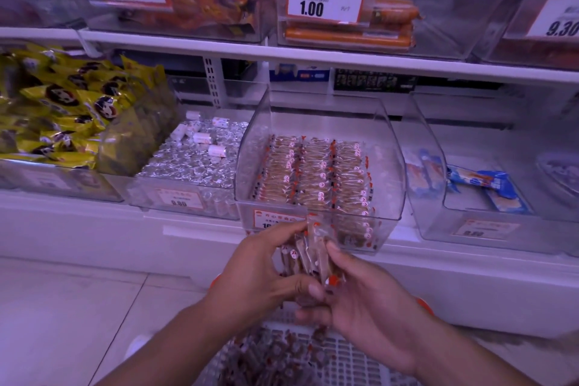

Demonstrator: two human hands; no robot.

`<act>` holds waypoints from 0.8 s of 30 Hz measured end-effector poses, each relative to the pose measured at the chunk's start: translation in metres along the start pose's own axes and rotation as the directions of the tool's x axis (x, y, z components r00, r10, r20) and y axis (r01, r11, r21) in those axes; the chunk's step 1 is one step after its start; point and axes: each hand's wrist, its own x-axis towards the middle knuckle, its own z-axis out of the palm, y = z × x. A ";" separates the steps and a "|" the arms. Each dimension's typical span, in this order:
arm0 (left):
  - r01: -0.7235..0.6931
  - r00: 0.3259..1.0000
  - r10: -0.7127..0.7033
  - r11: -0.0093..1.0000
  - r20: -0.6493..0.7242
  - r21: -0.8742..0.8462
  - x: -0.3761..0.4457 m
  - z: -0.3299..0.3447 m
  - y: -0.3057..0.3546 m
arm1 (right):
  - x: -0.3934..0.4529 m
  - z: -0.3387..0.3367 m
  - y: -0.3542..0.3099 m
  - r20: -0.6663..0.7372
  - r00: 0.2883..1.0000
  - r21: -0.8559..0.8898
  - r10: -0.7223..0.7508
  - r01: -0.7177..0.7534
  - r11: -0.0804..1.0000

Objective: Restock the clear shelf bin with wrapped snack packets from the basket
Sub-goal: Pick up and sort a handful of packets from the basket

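A bunch of wrapped brown snack packets (313, 255) stands upright between both hands, just below the front of the clear shelf bin (394, 166). My left hand (260, 273) grips the bunch from the left, thumb curled across its lower end. My right hand (360, 294) holds it from the right with fingers wrapped round. Inside the bin, rows of the same packets (316, 178) lie neatly stacked. Below my hands sits the white slotted basket (351, 357) with several loose packets (266, 354) in it.
Left of the bin stand a bin of silver-wrapped sweets (194, 163) and a bin of yellow packets (62, 110). To the right, a clear bin holds blue packets (488, 185). The upper shelf (282, 50) carries bins with price tags. Pale floor tiles (78, 307) lie at the lower left.
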 end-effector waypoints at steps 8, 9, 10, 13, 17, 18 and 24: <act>-0.012 0.827 0.177 0.955 -0.534 0.298 0.039 -0.066 -0.007 | 0.057 0.024 -0.092 -0.154 0.891 -0.791 -0.427 0.148 0.593; 0.077 0.826 0.133 0.936 -0.548 0.343 0.044 -0.074 -0.013 | 0.076 0.023 -0.107 -0.145 0.873 -0.909 -0.465 0.069 0.411; 0.156 0.846 0.055 0.925 -0.531 0.346 0.049 -0.079 -0.019 | 0.097 0.019 -0.121 -0.109 0.861 -0.972 -0.497 0.012 0.235; 0.264 0.904 -0.134 0.922 -0.406 0.284 0.056 -0.080 -0.031 | 0.161 -0.003 -0.154 0.027 0.877 -0.967 -0.479 -0.098 -0.234; 0.175 0.931 -0.051 0.931 -0.363 0.319 0.060 -0.078 -0.034 | 0.228 -0.032 -0.169 0.009 0.913 -0.853 -0.408 -0.206 -0.480; 0.158 0.940 -0.042 0.933 -0.340 0.322 0.060 -0.080 -0.035 | 0.239 -0.035 -0.168 -0.006 0.919 -0.840 -0.393 -0.218 -0.498; 0.133 0.946 -0.007 0.921 -0.324 0.367 0.064 -0.086 -0.040 | 0.261 -0.054 -0.143 0.068 0.796 -0.803 -0.601 -0.314 -0.506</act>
